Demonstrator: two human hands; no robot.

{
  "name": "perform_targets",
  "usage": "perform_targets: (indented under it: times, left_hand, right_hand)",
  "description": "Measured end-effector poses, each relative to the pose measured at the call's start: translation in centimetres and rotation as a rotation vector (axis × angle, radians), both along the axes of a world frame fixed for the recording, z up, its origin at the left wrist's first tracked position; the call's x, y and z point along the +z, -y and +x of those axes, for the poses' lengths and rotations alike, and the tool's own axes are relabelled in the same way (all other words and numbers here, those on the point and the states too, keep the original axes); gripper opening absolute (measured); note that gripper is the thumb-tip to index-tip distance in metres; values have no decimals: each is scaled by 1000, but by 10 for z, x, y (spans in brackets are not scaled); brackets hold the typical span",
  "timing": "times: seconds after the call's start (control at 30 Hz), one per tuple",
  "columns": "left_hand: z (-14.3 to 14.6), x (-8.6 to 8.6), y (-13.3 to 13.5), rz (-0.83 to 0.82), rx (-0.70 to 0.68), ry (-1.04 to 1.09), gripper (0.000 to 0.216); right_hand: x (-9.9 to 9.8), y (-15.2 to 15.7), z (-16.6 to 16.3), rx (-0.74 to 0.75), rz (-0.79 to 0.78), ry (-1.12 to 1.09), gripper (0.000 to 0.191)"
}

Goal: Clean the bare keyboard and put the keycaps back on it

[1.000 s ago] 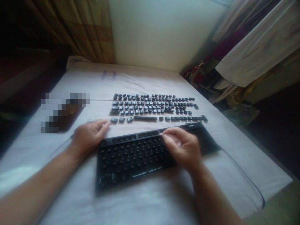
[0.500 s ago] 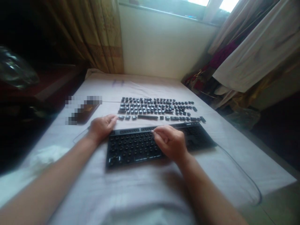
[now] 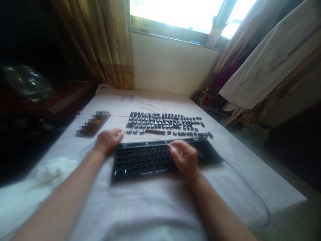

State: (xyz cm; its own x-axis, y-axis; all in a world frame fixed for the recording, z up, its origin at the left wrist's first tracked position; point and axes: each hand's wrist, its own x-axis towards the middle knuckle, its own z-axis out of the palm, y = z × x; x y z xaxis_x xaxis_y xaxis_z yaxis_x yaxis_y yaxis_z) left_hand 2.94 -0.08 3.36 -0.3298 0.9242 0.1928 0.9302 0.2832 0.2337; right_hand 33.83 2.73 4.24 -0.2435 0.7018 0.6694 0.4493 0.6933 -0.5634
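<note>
Sheet (image 3: 140, 206): pale cloth, creased, beneath the keyboard (image 3: 142, 160).
Window (image 3: 173, 16): bright, beyond the keyboard, above a pale wall (image 3: 168, 62).
Curtain (image 3: 110, 43): golden, beyond the keyboard to its left.
Keyboard: black, lying on the sheet, rows of key sockets exposed.
Keycaps (image 3: 155, 131): black, loose, lined up just beyond the keyboard.
Left hand (image 3: 109, 140): at the keyboard's far left corner; grip cannot be told.
Right hand (image 3: 184, 155): over the keyboard's middle; cannot tell what, if anything, it grips.
</note>
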Motion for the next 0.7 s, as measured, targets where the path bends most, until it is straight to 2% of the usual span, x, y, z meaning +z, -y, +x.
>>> perform_targets:
  times: [0.3, 0.7]
  left_hand:
    - [3, 3, -4, -34, 114, -28, 49]
    - [-6, 2, 4, -93, 153, -16, 51]
  right_hand:
    - [-3, -2, -5, 53, -12, -16, 12]
    - [4, 1, 3, 50, 7, -72, 10]
